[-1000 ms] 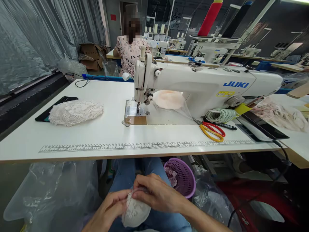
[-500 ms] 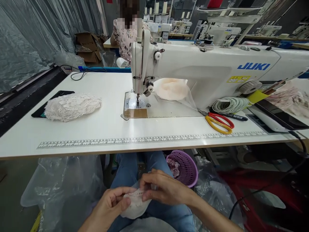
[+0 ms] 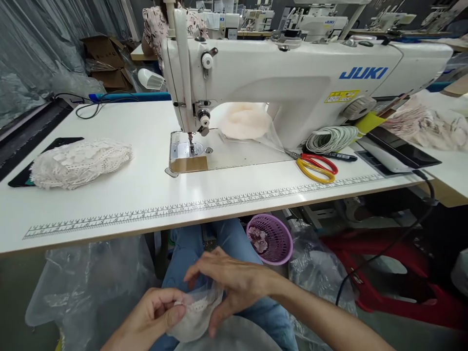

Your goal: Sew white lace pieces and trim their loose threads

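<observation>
Over my lap, my left hand (image 3: 155, 312) pinches the left edge of a small white fabric piece (image 3: 192, 321) between thumb and fingers. The piece has a rounded lower edge, a strip of lace across it and a sheer layer on top. My right hand (image 3: 239, 280) arches over its right side, thumb and fingers spread apart. Whether its fingertips touch the sheer layer I cannot tell. Above on the table stands a white sewing machine (image 3: 285, 68), its needle area well away from both hands.
A bundle of white lace (image 3: 82, 163) lies on the table's left side. Scissors (image 3: 316, 168), a coil of pale cord (image 3: 331, 140) and peach fabric (image 3: 244, 121) lie to the right. A purple basket (image 3: 283, 243) holds scraps beneath the table. A person (image 3: 153, 29) sits beyond.
My right hand has loosened from its pinch on the fabric and spread its fingers. My left hand keeps its hold. The view has shifted, so the table appears further left and tilted.
</observation>
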`<state>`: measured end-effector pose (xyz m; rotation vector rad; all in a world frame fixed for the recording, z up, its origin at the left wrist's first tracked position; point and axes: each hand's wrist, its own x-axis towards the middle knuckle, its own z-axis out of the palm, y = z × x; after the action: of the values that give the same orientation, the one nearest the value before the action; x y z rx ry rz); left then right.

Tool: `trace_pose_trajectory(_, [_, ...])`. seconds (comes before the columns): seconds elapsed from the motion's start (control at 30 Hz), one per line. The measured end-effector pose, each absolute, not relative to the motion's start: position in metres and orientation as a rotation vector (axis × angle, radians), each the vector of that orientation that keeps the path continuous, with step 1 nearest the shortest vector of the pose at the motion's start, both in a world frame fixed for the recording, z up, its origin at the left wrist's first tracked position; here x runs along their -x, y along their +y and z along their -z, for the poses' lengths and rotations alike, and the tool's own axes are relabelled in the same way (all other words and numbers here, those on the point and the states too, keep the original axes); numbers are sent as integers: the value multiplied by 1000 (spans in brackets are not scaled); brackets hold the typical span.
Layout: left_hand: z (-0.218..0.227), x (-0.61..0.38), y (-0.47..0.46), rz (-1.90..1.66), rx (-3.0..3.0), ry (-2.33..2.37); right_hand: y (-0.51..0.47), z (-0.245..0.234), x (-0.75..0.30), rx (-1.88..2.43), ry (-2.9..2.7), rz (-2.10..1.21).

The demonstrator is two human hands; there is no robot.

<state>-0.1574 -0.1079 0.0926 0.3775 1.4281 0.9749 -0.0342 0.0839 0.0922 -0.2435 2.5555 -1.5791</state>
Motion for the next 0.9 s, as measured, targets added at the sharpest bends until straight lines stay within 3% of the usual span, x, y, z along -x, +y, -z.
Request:
trace_pose_trajectory(0.3, [-94, 174, -121, -888, -490, 1401, 76, -62, 34, 158, 2064, 2083])
trace_pose_trajectory(0.5, [-97, 171, -105, -762, -652, 1505, 78, -66, 45, 184, 2071, 1992])
trace_pose_trajectory(0.9, [-84, 177, -117, -853, -320, 1445, 87, -53, 34, 167, 2189, 1959])
